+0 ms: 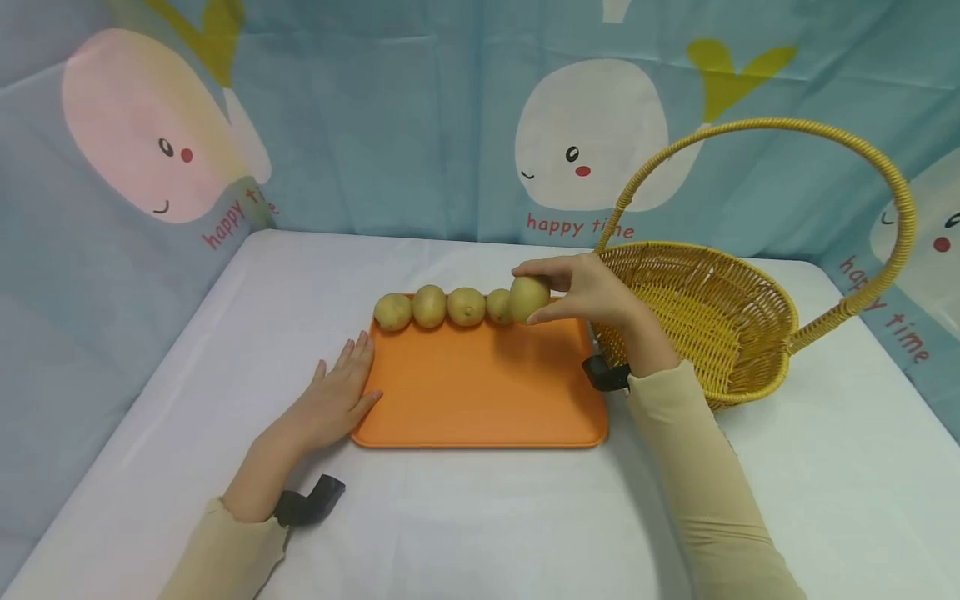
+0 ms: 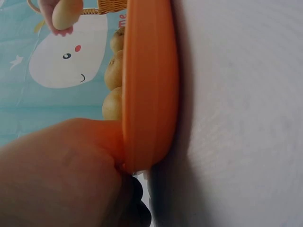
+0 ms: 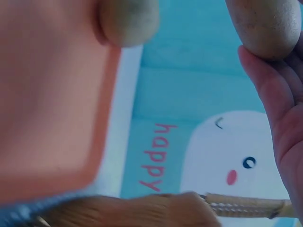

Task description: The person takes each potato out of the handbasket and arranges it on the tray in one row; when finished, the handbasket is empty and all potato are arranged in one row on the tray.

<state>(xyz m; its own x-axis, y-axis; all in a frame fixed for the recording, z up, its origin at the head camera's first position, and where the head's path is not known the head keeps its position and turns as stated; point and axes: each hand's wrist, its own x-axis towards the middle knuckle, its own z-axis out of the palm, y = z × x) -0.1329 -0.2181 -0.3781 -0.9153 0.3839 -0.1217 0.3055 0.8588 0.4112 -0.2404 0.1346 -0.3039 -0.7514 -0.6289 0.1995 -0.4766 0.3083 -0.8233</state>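
My right hand (image 1: 588, 287) holds a potato (image 1: 529, 299) between thumb and fingers, above the far right part of the orange tray (image 1: 480, 392). In the right wrist view this potato (image 3: 267, 28) sits at the fingertips, raised off the tray. Several potatoes (image 1: 466, 307) stand in a row along the tray's far edge, from the left corner toward the held one. At the tray's left edge rests my left hand (image 1: 336, 400), fingers extended along the side and thumb over the rim. The left wrist view shows this hand (image 2: 61, 165) against the tray's outer wall (image 2: 151, 85).
A yellow wicker basket (image 1: 780, 312) with a tall arched handle stands right of the tray, close beside my right wrist. White cloth (image 1: 480, 517) covers the table. A blue printed curtain (image 1: 420, 125) hangs behind and at both sides.
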